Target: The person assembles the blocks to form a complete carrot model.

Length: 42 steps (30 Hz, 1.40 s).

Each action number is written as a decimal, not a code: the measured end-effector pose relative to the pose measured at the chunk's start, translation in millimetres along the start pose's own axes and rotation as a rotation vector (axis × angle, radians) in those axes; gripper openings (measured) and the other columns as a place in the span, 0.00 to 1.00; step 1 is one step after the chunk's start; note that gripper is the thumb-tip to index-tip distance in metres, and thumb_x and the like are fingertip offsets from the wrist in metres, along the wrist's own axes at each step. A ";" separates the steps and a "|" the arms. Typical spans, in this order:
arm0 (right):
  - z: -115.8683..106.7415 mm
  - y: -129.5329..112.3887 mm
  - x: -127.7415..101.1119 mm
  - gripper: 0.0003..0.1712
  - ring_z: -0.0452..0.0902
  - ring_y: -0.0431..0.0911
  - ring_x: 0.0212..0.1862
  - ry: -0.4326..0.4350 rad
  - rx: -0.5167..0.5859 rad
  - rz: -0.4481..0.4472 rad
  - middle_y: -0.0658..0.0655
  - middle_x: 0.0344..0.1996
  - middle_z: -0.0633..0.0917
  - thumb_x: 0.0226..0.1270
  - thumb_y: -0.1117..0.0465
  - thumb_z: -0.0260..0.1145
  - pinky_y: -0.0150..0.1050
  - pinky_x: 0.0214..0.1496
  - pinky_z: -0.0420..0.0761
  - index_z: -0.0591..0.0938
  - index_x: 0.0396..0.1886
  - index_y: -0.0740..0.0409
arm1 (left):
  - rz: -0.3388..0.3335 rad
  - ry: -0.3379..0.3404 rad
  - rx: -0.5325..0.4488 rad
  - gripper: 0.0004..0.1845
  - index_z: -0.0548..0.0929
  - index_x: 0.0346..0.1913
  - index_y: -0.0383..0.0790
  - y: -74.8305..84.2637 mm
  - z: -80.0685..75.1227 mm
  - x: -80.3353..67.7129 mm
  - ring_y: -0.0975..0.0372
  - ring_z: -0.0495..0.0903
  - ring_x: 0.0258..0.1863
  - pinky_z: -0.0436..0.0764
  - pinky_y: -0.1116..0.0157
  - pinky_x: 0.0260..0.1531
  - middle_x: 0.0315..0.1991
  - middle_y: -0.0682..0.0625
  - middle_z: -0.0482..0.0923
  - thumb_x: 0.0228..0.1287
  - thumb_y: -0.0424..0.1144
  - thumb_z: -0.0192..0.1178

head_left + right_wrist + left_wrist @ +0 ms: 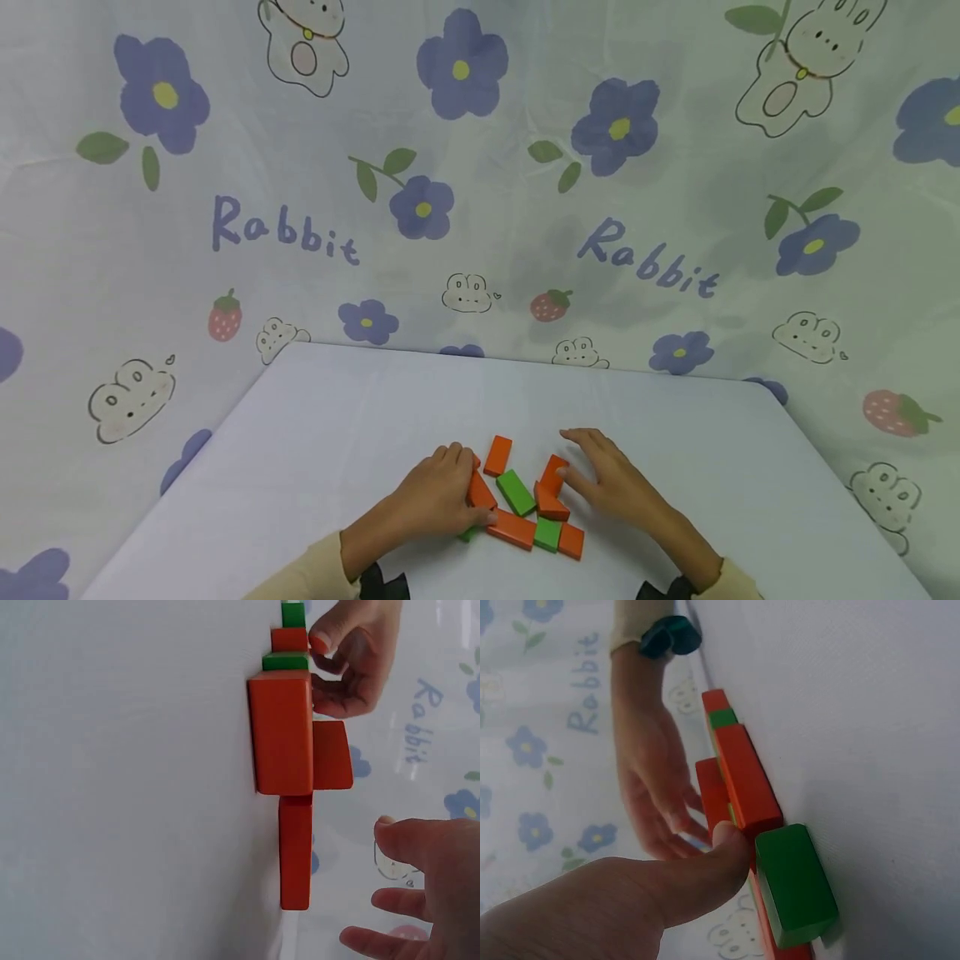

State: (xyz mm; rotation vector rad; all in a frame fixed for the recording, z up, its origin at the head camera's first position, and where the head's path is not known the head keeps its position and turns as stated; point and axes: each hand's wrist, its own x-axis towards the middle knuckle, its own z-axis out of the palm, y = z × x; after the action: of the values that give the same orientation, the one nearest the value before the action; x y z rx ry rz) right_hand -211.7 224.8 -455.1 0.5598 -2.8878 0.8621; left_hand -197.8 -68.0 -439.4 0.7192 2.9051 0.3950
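Note:
Small orange and green wooden blocks lie in a cluster on the white table. My left hand [444, 492] grips an orange block [480, 490] at the left side, fingers bent over its far end. Its thumb rests against the end of a long orange block [512, 529]. A green block [795, 885] sits beside that thumb, mostly hidden in the head view. My right hand [617, 487] hovers at the right side, fingers spread, holding nothing. In the right wrist view its thumb is apart from the nearby orange blocks [281, 735].
Within the cluster lies a green block [516, 492]. An orange block [498, 455] stands out at its far side. The near row continues with a green block [547, 534] and an orange block [572, 541]. White table surface [375, 408] surrounds them, with a printed curtain [495, 167] behind.

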 end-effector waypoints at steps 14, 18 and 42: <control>8.4 6.1 -1.7 0.31 0.75 0.49 0.64 -0.045 0.007 -0.088 0.50 0.61 0.78 0.67 0.48 0.69 0.53 0.62 0.79 0.74 0.66 0.51 | 0.024 -0.010 -0.035 0.43 0.70 0.64 0.37 -3.4 0.7 1.0 0.58 0.74 0.51 0.79 0.55 0.53 0.54 0.47 0.76 0.56 0.65 0.68; 13.1 8.3 -1.2 0.31 0.78 0.49 0.61 -0.044 -0.020 -0.115 0.50 0.59 0.79 0.68 0.42 0.67 0.53 0.60 0.80 0.75 0.65 0.51 | 0.042 -0.004 -0.036 0.42 0.71 0.63 0.36 -3.4 -0.1 0.6 0.57 0.75 0.51 0.79 0.55 0.53 0.54 0.46 0.77 0.56 0.63 0.69; 18.7 6.0 -4.7 0.23 0.78 0.47 0.58 -0.040 -0.085 -0.144 0.47 0.54 0.83 0.66 0.51 0.70 0.55 0.59 0.78 0.80 0.59 0.51 | 0.051 0.161 -0.176 0.32 0.81 0.60 0.39 -48.0 -29.8 59.4 0.57 0.75 0.49 0.81 0.55 0.52 0.52 0.47 0.78 0.56 0.54 0.71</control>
State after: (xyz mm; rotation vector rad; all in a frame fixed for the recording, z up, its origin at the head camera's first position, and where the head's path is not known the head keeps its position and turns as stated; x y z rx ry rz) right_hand -209.0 220.8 -474.7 0.7737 -2.8595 0.7129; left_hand -276.5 -87.4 -427.5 0.7677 2.9526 0.7365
